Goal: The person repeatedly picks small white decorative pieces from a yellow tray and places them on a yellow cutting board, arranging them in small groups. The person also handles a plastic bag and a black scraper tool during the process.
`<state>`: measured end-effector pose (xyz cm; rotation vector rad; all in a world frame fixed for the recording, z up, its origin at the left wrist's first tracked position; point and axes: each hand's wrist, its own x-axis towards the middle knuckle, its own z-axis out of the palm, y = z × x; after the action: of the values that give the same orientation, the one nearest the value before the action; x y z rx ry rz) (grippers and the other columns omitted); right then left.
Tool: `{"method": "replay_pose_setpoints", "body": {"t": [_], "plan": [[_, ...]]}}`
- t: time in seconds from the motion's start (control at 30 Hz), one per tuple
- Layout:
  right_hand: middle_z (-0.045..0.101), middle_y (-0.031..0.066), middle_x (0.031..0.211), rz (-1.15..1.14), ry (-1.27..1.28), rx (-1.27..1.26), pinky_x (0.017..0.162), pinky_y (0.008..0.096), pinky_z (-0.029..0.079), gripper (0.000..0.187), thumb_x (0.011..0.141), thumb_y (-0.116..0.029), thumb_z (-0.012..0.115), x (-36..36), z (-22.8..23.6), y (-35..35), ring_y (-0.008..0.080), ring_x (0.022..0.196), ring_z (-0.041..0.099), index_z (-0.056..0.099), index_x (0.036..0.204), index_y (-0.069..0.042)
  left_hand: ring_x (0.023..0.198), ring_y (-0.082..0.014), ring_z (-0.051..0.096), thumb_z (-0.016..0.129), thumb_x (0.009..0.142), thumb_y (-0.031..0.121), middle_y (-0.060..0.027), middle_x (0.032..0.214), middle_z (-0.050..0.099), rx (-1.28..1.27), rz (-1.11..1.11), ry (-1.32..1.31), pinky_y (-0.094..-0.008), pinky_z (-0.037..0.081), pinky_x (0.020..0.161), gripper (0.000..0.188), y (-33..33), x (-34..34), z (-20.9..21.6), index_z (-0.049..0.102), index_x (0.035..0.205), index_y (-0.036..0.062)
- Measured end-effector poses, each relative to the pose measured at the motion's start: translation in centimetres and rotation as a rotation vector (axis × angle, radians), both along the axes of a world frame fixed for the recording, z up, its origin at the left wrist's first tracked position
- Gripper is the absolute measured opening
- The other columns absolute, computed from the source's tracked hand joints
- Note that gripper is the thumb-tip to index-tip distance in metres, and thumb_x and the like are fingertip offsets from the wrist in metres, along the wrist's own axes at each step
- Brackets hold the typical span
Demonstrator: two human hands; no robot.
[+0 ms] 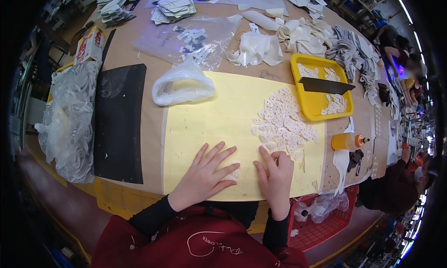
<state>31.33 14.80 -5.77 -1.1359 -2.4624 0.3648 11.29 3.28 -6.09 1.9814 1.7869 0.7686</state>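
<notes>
On a yellow sheet (200, 114), my left hand (202, 170) lies flat with its fingers spread. A few small white cut pieces (234, 174) show beside and partly under its fingers. My right hand (275, 172) rests at the near edge of a heap of small white cut pieces with holes (284, 121). Its index finger is stretched out to a piece at the heap's edge, its thumb is apart, and the other fingers curl in. I see nothing gripped between them.
A yellow tray (307, 107) with a dark divider holds more pieces. An orange bottle (342, 141) lies at the right. A plastic bag (184, 88) and black mat (120, 123) are leftward. Below the table edge stands a red basket (321, 230). People sit far right.
</notes>
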Motion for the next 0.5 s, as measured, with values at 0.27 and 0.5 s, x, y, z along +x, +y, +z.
{"method": "replay_pose_setpoints", "body": {"t": [0.27,0.5], "plan": [[0.058,0.0037,0.097,0.07,0.061,-0.059,0.078,0.0388,0.041,0.031,0.082,-0.019,0.083,0.4,-0.3,0.0,0.023,0.086,0.055,0.075,0.111,-0.011,0.147,-0.037,0.038,0.072,0.094,0.034,-0.0115,0.154,0.048,0.01,0.025,-0.05,-0.0584,0.028,0.121,0.038,0.1,-0.1,0.0,0.068,0.126,0.0138],[0.059,0.0033,0.098,0.134,0.052,-0.06,0.079,0.0385,0.041,0.031,0.081,-0.019,0.083,-0.6,0.6,0.0,0.0222,0.088,0.057,0.074,0.11,-0.011,0.147,-0.0393,0.037,0.074,0.092,0.032,-0.0115,0.154,0.05,-0.014,0.035,-0.091,-0.0605,0.027,0.121,0.039,0.0,-0.1,-0.4,0.071,0.128,0.0179]]}}
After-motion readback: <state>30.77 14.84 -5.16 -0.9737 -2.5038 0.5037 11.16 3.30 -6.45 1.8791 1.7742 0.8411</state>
